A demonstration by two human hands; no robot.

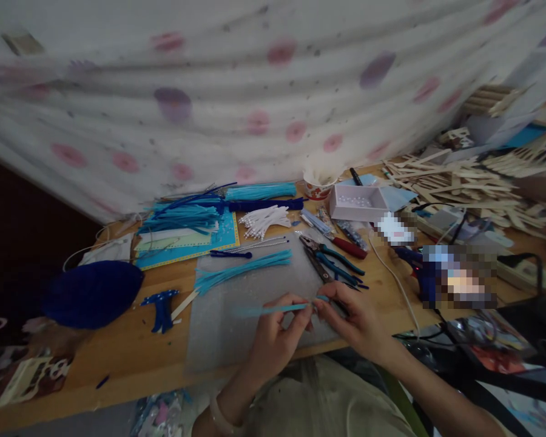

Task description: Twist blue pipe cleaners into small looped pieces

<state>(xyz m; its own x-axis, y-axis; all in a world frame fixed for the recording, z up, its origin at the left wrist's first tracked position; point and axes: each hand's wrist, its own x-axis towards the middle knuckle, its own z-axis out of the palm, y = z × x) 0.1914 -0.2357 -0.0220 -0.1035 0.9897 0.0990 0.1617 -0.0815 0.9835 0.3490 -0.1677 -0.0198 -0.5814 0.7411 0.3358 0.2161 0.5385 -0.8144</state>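
Between both hands, over the front of the grey translucent mat (218, 340), stretches a light-blue pipe cleaner (279, 309). The fingers of my left hand (279, 334) pinch it near the middle, and its left end trails off in a blur. My right hand (355, 318) pinches the other part close to the left fingertips. A short blue bit shows above the right thumb. Behind the hands lies a bunch of light-blue pipe cleaners (246, 270). Pliers with teal handles (332, 255) and dark scissors (318, 267) rest just beyond my right hand.
A dark-blue fuzzy oval (93, 294) and a dark-blue dotted piece (164, 309) lie left. White beaded stems (266, 220), a white box of beads (359, 202) and a paper cup (318, 185) stand behind. Wooden sticks (464, 188) and a blue glue gun (418, 267) are right.
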